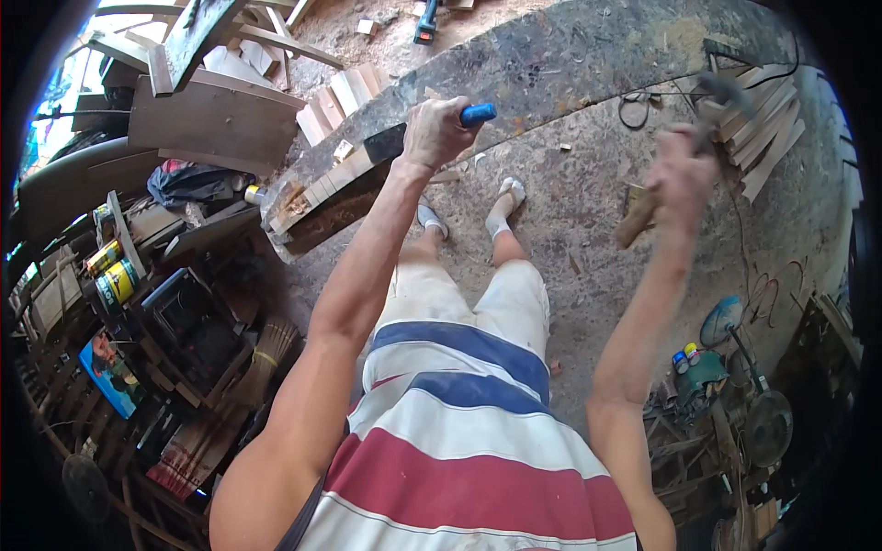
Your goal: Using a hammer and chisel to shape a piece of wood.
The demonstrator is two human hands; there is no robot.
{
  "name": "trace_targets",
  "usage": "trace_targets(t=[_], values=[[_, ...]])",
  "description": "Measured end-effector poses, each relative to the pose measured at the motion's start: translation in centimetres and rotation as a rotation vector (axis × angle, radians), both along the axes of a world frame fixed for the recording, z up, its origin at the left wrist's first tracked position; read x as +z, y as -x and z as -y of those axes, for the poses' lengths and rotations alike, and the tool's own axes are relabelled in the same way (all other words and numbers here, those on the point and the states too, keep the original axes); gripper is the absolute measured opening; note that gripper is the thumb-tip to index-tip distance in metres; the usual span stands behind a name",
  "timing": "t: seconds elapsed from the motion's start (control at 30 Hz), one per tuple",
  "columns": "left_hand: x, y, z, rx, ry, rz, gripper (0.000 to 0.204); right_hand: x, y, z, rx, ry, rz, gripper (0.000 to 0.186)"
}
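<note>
My left hand (434, 133) is closed round a blue-handled tool (478, 115), held over a pale wooden piece with cross lines (312, 196) at the near edge of the stained workbench (542, 50). A dark flat part (384, 143), apparently the tool's blade, lies against that wood. My right hand (678, 179), slightly blurred, grips a hammer (634, 220) by its wooden handle, its blurred metal head raised to the upper right, apart from my left hand.
Cut boards (335, 106) and a cordless tool (424, 28) are beyond the bench; wood strips (763, 129) stand at right. My feet (505, 202) are on the dusty floor (588, 294). Cans (115, 283) and clutter crowd the left; a fan (767, 427) stands lower right.
</note>
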State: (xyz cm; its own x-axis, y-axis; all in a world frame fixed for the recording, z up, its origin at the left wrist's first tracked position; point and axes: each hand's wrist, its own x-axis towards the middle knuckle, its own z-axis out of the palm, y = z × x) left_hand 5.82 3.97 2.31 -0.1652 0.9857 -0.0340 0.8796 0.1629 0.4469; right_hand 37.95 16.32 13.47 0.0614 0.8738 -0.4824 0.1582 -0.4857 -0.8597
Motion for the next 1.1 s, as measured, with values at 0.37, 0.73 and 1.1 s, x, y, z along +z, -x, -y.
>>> trace_targets(t=[0.37,0.73,1.1], values=[[7.7,-12.9,7.0,-0.093,0.359,0.377,0.028,-1.8,-8.9,11.9,-0.228,0.2,0.077,0.003],[5.5,-3.7,17.6,-0.401,0.569,0.067,0.044,-8.1,-7.9,31.5,0.486,0.287,0.481,0.033],[3.5,9.2,32.7,0.401,0.482,0.086,0.025,-13.7,-13.4,33.5,0.808,0.125,0.789,0.027]])
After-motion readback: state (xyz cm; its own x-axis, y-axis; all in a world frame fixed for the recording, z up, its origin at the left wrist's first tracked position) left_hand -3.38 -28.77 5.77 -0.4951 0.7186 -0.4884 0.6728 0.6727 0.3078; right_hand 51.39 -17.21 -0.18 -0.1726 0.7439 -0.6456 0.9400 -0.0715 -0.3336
